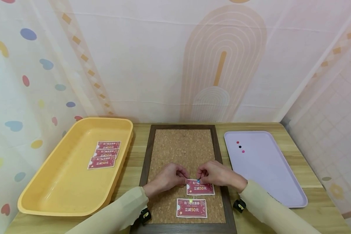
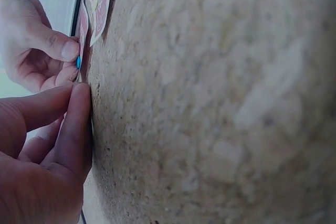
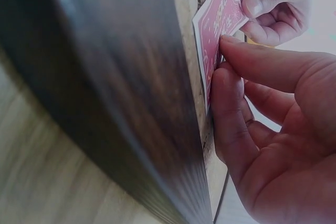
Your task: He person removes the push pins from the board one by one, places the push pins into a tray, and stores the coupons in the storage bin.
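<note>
A red coupon (image 1: 200,189) printed with a large 50 lies against the corkboard (image 1: 182,146). My left hand (image 1: 170,177) pinches its upper left corner between thumb and forefinger. At the coupon's top edge, my right hand (image 1: 215,174) pinches a small blue pushpin (image 1: 198,181), whose head shows beside the thumb in the left wrist view (image 2: 79,62). Its point is hidden. Just below, a matching coupon (image 1: 191,211) sits on the cork with a yellow-green pushpin (image 1: 190,201) at its top middle. In the right wrist view the held coupon (image 3: 212,30) tilts off the cork.
On the left stands a yellow tray (image 1: 61,198) with overlapping red coupons (image 1: 102,162) inside. A lilac tray (image 1: 269,169) at right carries several small pushpins, among them a black one (image 1: 240,147). The corkboard's dark wooden frame (image 1: 147,152) borders the work on the wooden table (image 1: 313,175).
</note>
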### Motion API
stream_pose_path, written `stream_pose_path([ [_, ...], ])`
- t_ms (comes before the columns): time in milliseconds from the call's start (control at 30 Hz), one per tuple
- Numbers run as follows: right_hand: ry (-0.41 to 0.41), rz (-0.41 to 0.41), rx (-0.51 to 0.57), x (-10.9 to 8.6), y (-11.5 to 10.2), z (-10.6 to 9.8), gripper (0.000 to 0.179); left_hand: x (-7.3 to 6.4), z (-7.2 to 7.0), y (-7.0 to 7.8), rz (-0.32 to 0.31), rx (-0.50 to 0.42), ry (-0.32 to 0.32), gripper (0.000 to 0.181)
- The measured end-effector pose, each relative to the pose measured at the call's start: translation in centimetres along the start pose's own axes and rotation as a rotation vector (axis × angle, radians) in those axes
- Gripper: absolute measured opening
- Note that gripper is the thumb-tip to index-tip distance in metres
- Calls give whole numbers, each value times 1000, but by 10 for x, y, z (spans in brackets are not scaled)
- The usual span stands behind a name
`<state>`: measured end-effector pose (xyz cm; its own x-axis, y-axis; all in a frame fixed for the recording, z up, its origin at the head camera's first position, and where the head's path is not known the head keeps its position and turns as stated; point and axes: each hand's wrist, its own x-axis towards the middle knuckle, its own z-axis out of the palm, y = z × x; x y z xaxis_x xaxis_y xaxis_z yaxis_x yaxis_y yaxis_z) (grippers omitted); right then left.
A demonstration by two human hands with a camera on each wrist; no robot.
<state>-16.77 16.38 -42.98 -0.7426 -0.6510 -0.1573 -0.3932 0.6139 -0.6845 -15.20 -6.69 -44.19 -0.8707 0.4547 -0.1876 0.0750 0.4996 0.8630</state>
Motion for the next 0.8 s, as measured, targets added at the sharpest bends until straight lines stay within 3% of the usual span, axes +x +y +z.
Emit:
stream_pose_path([
  [800,-8,-9,1,1,1,1,9,-1,1,0,13,37,10,6],
])
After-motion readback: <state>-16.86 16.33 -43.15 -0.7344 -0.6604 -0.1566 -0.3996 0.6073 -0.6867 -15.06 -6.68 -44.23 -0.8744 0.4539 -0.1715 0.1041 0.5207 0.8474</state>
